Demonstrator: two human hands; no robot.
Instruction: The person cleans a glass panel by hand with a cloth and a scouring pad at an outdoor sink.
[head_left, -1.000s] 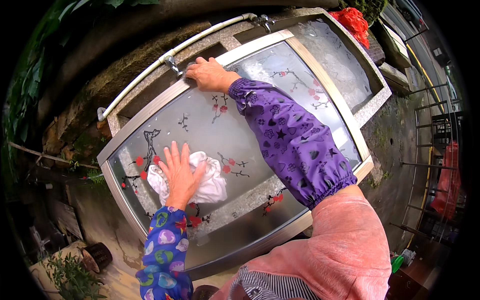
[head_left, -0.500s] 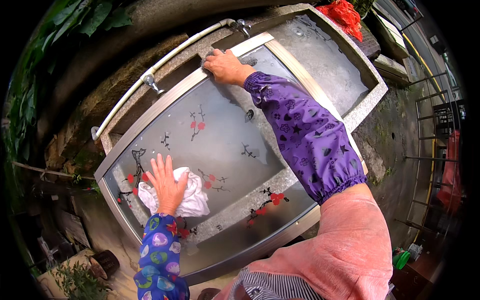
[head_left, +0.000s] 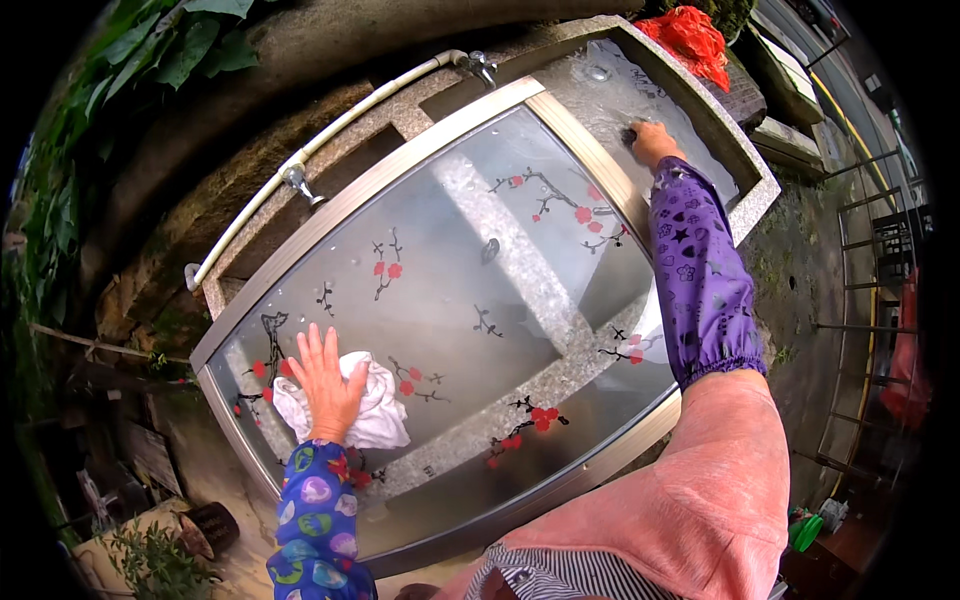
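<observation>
A framed glass panel [head_left: 440,260], printed with red blossoms and dark branches, lies across a stone sink [head_left: 765,195]. Its frame is pale and wood-like. My left hand [head_left: 328,385] presses flat with fingers spread, partly over a crumpled white cloth [head_left: 380,415] on the glass near the panel's lower left. Beyond the panel's right edge, my right hand [head_left: 657,144] reaches into the basin of water [head_left: 610,100]. Its fingers close on a small dark scrubber [head_left: 629,136], of which only a bit shows. A purple sleeve cover is on the right arm, a blue patterned one on the left.
Two metal taps [head_left: 298,182] sit on a pale pipe [head_left: 345,115] along the sink's far side. A red plastic bag [head_left: 690,42] lies beyond the basin's far right rim. Leafy plants [head_left: 190,40] hang at upper left; a metal railing [head_left: 850,300] stands at right.
My right hand has left the far edge of the panel's frame and moved right, into the basin, with the scrubber. My left hand stays on the cloth, shifted slightly down in view.
</observation>
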